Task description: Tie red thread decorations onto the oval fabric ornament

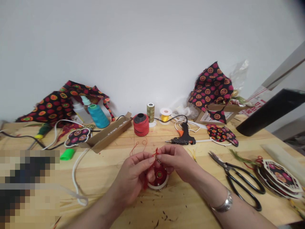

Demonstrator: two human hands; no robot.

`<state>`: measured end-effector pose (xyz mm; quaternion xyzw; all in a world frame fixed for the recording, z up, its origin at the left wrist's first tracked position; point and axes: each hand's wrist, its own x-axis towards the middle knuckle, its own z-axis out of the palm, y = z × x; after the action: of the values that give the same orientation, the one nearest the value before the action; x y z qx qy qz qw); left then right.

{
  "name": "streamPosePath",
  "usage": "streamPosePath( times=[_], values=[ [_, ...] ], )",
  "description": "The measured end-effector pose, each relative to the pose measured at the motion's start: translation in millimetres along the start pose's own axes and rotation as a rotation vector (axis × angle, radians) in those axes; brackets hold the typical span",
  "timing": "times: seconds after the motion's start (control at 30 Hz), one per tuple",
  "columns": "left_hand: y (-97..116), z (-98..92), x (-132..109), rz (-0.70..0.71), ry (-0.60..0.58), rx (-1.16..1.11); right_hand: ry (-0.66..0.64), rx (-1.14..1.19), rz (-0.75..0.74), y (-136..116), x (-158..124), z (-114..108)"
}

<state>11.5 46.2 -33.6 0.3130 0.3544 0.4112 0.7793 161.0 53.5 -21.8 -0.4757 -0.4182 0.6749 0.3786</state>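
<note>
Over the middle of the table, my left hand [138, 168] and my right hand [175, 158] meet with thumbs and fingertips pinched together. Between them is a short red cord [156, 151], tied or gathered at the top of a round ornament [160, 174]. The ornament has dark red patterned fabric inside a pale rim, and its upper part is partly covered by my fingers. A bit of red shows under my left hand. Red thread runs loosely behind the hands, near the red thread spool [141, 125].
Black-handled scissors [234, 179] lie right of my right arm, before stacked ornaments [281, 175]. A glue gun [183, 136] lies behind my hands. Leftward are a cardboard tray [109, 135], a teal thread cone [98, 116], a green cap [67, 155] and a white cable [74, 176].
</note>
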Motion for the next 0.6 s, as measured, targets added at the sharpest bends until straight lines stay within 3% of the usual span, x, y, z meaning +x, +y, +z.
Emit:
streamPosePath(
  times=[0.6],
  values=[
    [-0.6,-2.1,0.2,0.0,0.012,-0.001,-0.005,0.018,-0.008,-0.8,0.2,-0.1]
  ],
)
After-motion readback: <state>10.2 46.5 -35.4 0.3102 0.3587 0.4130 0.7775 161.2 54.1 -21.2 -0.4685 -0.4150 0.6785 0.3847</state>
